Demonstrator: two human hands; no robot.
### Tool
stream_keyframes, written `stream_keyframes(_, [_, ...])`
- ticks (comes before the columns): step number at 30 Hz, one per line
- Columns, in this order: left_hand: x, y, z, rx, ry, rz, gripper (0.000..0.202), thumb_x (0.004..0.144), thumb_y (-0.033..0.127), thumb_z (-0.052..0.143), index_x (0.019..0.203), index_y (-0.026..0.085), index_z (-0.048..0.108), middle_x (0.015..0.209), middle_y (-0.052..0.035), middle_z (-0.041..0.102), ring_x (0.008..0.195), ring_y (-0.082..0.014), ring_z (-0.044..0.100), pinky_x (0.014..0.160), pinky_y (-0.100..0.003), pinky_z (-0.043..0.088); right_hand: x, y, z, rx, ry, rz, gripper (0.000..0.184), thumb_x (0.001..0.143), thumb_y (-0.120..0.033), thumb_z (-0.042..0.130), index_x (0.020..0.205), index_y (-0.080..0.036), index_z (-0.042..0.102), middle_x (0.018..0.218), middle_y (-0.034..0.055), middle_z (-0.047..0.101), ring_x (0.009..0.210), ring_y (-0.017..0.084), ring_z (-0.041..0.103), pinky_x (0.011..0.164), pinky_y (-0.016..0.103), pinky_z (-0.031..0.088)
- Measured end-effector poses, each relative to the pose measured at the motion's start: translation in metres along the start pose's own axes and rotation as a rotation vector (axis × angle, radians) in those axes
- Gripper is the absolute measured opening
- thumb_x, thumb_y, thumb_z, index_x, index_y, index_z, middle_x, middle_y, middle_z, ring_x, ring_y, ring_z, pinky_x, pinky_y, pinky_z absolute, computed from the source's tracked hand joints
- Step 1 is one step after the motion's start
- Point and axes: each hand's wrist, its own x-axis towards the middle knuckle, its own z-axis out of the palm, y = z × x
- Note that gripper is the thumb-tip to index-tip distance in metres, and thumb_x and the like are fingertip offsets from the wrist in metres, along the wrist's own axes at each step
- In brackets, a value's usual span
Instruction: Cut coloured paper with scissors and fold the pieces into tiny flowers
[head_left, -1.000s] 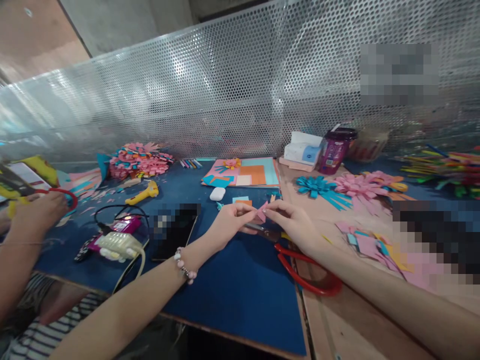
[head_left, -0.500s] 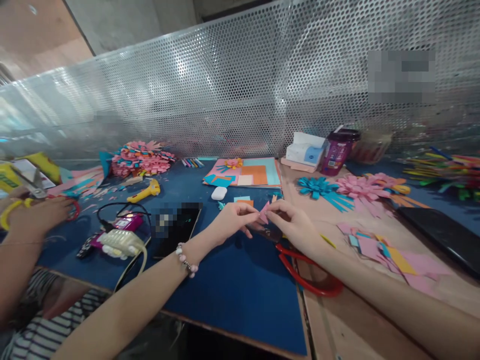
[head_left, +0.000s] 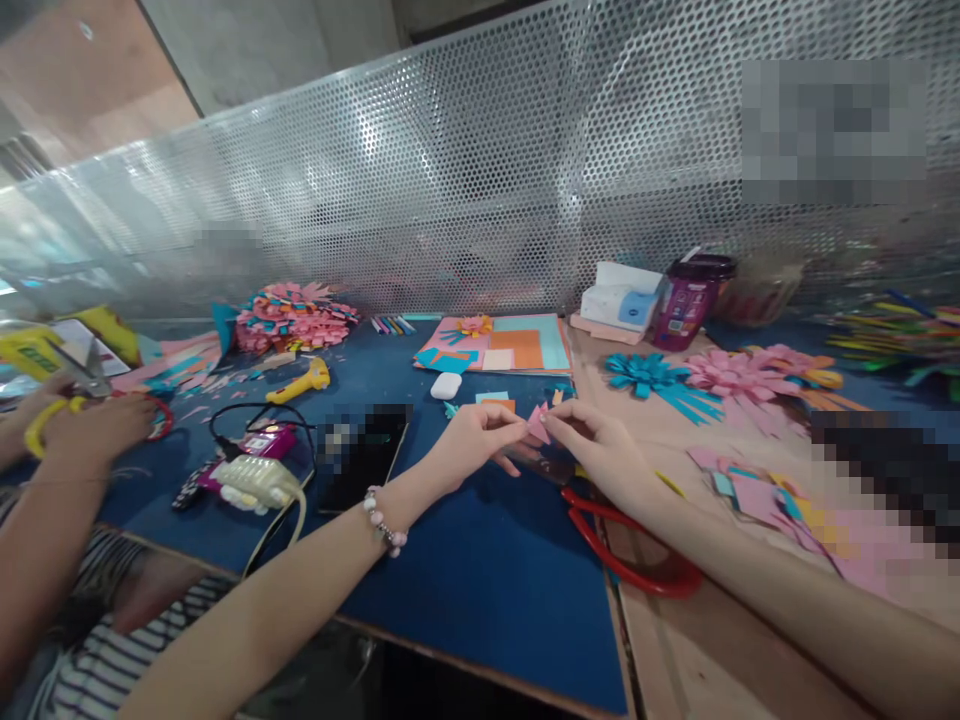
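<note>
Between my two hands is a small piece of folded pink paper [head_left: 538, 423], held just above the blue tabletop. My left hand [head_left: 484, 438], with a beaded bracelet at the wrist, pinches its left side between thumb and forefinger. On the other side, the thumb and forefinger of my right hand [head_left: 592, 440] pinch its right edge. Scissors with red handles [head_left: 626, 555] lie under my right forearm, their blades partly hidden by my hand. Small orange and light blue paper squares [head_left: 495, 400] rest just beyond my fingers.
Stacked coloured paper [head_left: 517, 348] and a white earbud case [head_left: 446, 385] lie ahead. Pink and blue paper flowers [head_left: 649, 375], a tissue pack [head_left: 622, 300] and a purple cup [head_left: 688, 305] stand right. Leftward are a phone [head_left: 367, 450], cables, and a co-worker's hands [head_left: 105, 430] with scissors.
The whole view has shifted slightly, so things appear a little further right. Both hands keep their pinch on the pink paper, which is turned a little and now shows a pointed folded shape.
</note>
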Motion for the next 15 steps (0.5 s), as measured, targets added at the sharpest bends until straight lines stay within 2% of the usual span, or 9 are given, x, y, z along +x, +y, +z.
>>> stream_keyframes(4, [0.0008, 0.0003, 0.0002, -0.064, -0.083, -0.056, 0.021, 0.077, 0.031, 0.061, 0.080, 0.010, 0.059, 0.079, -0.0105, 0.068, 0.071, -0.0204, 0.068, 0.047, -0.024, 0.054, -0.0020, -0.0016, 0.0008, -0.041, -0.025, -0.067, 0.021, 0.085, -0.038, 0.051, 0.077, -0.019, 0.057, 0.074, -0.0002, 0.059, 0.070, 0.014, 0.056, 0.066, 0.027, 0.045])
stream_keyframes(6, [0.0013, -0.0001, -0.0011, -0.074, -0.111, -0.070, 0.021, 0.076, 0.031, 0.062, 0.079, 0.011, 0.058, 0.078, -0.0103, 0.068, 0.069, -0.0202, 0.068, 0.045, -0.023, 0.053, -0.0031, -0.0032, 0.0019, -0.092, -0.007, -0.127, 0.019, 0.086, -0.036, 0.051, 0.081, -0.019, 0.058, 0.076, 0.0008, 0.059, 0.071, 0.014, 0.056, 0.067, 0.028, 0.046])
stream_keyframes(10, [0.0012, 0.0000, -0.0038, -0.114, -0.077, -0.057, 0.020, 0.075, 0.031, 0.062, 0.079, 0.012, 0.059, 0.076, -0.0087, 0.066, 0.070, -0.0198, 0.067, 0.043, -0.021, 0.051, -0.0045, -0.0048, 0.0046, -0.178, 0.054, -0.324, 0.019, 0.083, -0.031, 0.056, 0.099, -0.020, 0.057, 0.092, 0.0057, 0.058, 0.079, 0.016, 0.058, 0.067, 0.030, 0.050])
stream_keyframes(13, [0.0008, 0.0011, -0.0049, -0.120, -0.056, -0.064, 0.017, 0.075, 0.029, 0.062, 0.077, 0.012, 0.060, 0.072, -0.0075, 0.065, 0.068, -0.0185, 0.066, 0.042, -0.020, 0.050, -0.0045, -0.0028, 0.0053, -0.285, 0.046, -0.484, 0.013, 0.083, -0.025, 0.057, 0.095, -0.021, 0.059, 0.098, 0.0077, 0.056, 0.077, 0.016, 0.058, 0.068, 0.032, 0.051])
stream_keyframes(15, [0.0006, 0.0016, -0.0057, -0.119, -0.061, -0.080, 0.016, 0.075, 0.028, 0.062, 0.077, 0.012, 0.059, 0.075, -0.0088, 0.066, 0.070, -0.0185, 0.066, 0.043, -0.020, 0.050, -0.0042, -0.0007, 0.0048, -0.345, 0.049, -0.538, 0.012, 0.085, -0.022, 0.053, 0.094, -0.022, 0.061, 0.097, 0.0078, 0.056, 0.078, 0.016, 0.059, 0.075, 0.035, 0.052])
